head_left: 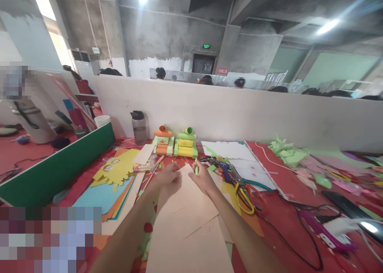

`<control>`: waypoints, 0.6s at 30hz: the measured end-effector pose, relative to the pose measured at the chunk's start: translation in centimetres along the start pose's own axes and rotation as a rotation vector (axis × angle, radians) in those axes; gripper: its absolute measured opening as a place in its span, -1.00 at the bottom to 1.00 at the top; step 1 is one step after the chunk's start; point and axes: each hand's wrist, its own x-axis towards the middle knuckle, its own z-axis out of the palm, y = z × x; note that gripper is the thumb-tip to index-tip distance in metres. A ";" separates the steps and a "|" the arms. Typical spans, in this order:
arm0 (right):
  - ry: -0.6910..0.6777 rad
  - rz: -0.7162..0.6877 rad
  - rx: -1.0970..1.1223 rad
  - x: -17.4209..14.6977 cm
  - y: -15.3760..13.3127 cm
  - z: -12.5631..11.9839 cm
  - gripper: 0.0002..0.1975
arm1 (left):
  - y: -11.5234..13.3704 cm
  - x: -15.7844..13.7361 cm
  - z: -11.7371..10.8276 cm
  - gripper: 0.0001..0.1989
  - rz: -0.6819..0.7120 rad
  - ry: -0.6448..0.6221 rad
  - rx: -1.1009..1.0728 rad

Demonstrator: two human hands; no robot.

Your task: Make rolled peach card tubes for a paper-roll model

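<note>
A large pale cardboard sheet [191, 229] lies in front of me, with a few scored or torn lines across its middle. My right hand [202, 178] is at the sheet's far edge, its fingers closed on a small green paper piece [196, 167]. Across from it, my left hand [170, 176] hovers over or rests on the sheet's far left edge with loosely bent fingers and no visible object in them. Beyond the hands stand two paper tank models, an orange and green one [163, 141] and a green and yellow one [186, 143].
Scissors [247, 195], pliers and a blue-handled tool [226, 171] lie to the right. Coloured paper sheets [98, 197] and a yellow cut-out [115, 169] are on the left. A bottle [139, 127] stands by the white partition [239, 117]. Cables and a phone [353, 209] lie far right.
</note>
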 end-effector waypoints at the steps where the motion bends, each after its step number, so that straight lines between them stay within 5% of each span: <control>1: 0.014 -0.006 0.011 0.1 0.0 -0.1 -0.84 | 0.0 0.1 -0.8 -0.78 0.011 0.021 0.026; 8: 0.255 -0.048 0.111 1.4 0.7 -1.7 -0.78 | 1.1 -0.5 -5.9 -0.66 0.057 0.086 0.082; 13: 0.357 -0.077 0.247 1.8 0.7 -2.0 -0.75 | 1.5 -0.8 -5.4 -0.32 0.127 -0.161 -0.087; 18: 0.359 -0.072 0.314 1.4 0.2 -2.1 -0.75 | 1.4 -0.6 -5.1 -0.22 0.223 -0.188 -0.134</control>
